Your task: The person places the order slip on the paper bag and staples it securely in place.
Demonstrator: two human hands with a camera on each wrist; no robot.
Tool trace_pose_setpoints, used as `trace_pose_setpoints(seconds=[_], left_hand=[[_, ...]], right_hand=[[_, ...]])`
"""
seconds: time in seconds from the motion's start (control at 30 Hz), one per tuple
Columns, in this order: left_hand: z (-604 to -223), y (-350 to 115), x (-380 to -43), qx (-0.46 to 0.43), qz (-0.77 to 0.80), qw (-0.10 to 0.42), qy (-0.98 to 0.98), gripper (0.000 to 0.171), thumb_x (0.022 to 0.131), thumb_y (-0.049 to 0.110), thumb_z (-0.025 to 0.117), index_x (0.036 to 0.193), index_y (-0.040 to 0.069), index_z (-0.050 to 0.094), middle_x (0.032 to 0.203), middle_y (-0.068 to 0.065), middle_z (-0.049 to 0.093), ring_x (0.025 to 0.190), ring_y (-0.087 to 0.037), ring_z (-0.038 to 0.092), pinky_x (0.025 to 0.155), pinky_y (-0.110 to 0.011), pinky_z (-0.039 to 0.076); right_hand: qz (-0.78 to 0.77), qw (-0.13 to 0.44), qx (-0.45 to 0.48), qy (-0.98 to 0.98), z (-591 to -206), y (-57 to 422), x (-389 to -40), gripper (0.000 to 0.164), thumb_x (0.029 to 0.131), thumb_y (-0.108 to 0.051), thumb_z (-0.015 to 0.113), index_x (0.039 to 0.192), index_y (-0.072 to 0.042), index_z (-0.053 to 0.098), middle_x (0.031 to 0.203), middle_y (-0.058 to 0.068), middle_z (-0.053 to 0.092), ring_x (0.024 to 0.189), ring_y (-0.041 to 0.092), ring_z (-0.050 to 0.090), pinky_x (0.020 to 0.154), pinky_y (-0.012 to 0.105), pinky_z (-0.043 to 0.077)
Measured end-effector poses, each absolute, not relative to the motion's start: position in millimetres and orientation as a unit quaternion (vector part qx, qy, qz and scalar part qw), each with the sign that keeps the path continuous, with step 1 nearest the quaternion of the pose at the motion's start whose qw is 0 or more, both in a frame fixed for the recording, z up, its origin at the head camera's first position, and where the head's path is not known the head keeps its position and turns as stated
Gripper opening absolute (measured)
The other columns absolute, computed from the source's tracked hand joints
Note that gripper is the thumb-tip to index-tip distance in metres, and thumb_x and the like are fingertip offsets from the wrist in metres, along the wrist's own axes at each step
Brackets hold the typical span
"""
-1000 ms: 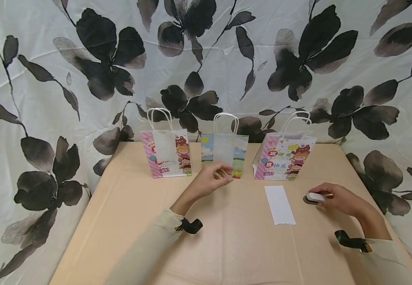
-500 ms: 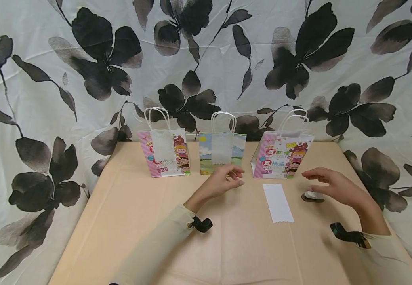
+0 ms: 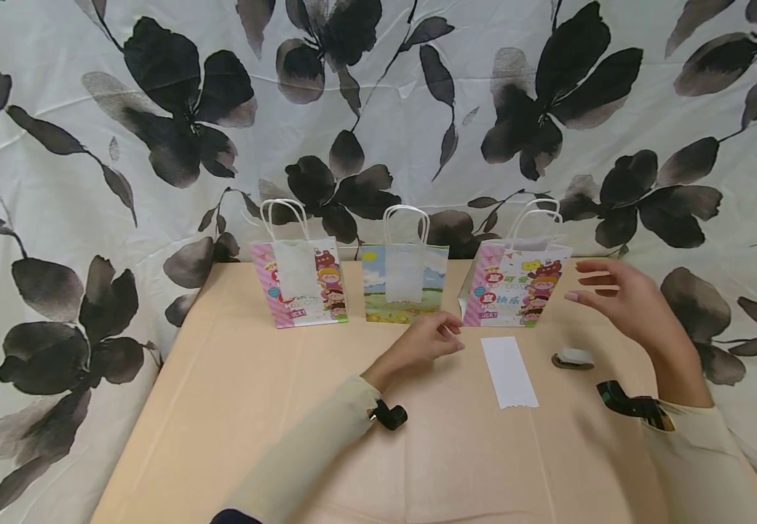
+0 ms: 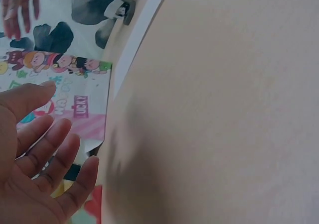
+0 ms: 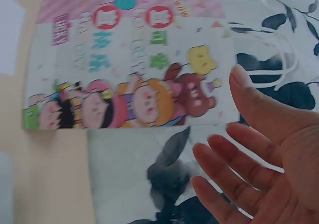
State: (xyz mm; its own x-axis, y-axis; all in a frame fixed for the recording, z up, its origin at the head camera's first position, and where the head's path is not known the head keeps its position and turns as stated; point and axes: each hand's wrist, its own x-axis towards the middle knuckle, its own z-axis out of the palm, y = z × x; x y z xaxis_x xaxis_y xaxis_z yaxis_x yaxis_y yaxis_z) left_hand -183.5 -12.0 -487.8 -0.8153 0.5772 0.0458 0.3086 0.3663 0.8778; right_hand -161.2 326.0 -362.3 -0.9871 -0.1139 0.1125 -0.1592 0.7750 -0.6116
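Observation:
My left hand (image 3: 421, 343) hovers over the table, fingers relaxed and holding nothing, between the middle gift bag and the right one. Beside the right gift bag (image 3: 519, 285), pink and white with cartoon figures, my right hand (image 3: 627, 298) is raised with fingers apart and nothing in them. In the right wrist view that bag (image 5: 134, 64) fills the upper part, its white handles close to the thumb. A white paper strip (image 3: 509, 372) with one jagged end lies in front of the bag. To its right rests a small stapler (image 3: 573, 358), white on top with a dark base.
A pink gift bag (image 3: 287, 306) stands at the left and a landscape-print gift bag (image 3: 375, 291) in the middle, each with a white paper on its front. Behind the table (image 3: 326, 437) hangs a floral cloth (image 3: 444, 29).
My right hand has let go of the stapler, leaving it on the table, and risen toward the right bag. My left hand has shifted right, away from the middle bag.

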Motion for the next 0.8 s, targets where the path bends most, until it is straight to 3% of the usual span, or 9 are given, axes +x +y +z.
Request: trace_pose_setpoints(seconds=[0.37, 0.5, 0.7, 0.8], left_hand=[[-499, 22, -185, 0.269, 0.45, 0.153, 0.838, 0.038, 0.093, 0.018, 0.075, 0.126, 0.002, 0.063, 0.115, -0.008, 0.067, 0.096, -0.012, 0.063, 0.081, -0.016, 0.051], [-502, 32, -184, 0.264, 0.416, 0.132, 0.86, 0.038, 0.092, 0.021, 0.076, 0.123, 0.003, 0.064, 0.111, -0.004, 0.065, 0.092, -0.008, 0.057, 0.081, -0.016, 0.048], [-509, 50, -179, 0.238, 0.347, 0.098, 0.902, 0.04, 0.089, 0.026, 0.079, 0.123, 0.009, 0.065, 0.119, -0.001, 0.061, 0.106, -0.01, 0.057, 0.096, -0.022, 0.048], [-509, 58, -176, 0.22, 0.313, 0.089, 0.92, 0.048, 0.087, 0.031, 0.082, 0.127, 0.011, 0.064, 0.124, -0.001, 0.058, 0.109, -0.011, 0.059, 0.093, -0.024, 0.05]], right_hand=[[0.363, 0.07, 0.048, -0.928, -346, 313, -175, 0.086, 0.092, -0.032, 0.077, 0.158, -0.007, 0.03, 0.153, 0.027, 0.04, 0.131, 0.053, 0.045, 0.099, 0.069, 0.042], [0.374, 0.07, 0.05, -0.923, -344, 309, -183, 0.092, 0.09, -0.029, 0.08, 0.16, -0.007, 0.025, 0.154, 0.028, 0.038, 0.135, 0.051, 0.04, 0.106, 0.069, 0.035], [0.383, 0.072, 0.055, -0.919, -344, 308, -188, 0.097, 0.088, -0.025, 0.082, 0.162, -0.009, 0.021, 0.155, 0.028, 0.038, 0.137, 0.05, 0.039, 0.108, 0.068, 0.034], [0.388, 0.076, 0.053, -0.917, -344, 306, -187, 0.099, 0.088, -0.026, 0.082, 0.162, -0.012, 0.018, 0.155, 0.027, 0.038, 0.138, 0.049, 0.038, 0.108, 0.068, 0.033]])
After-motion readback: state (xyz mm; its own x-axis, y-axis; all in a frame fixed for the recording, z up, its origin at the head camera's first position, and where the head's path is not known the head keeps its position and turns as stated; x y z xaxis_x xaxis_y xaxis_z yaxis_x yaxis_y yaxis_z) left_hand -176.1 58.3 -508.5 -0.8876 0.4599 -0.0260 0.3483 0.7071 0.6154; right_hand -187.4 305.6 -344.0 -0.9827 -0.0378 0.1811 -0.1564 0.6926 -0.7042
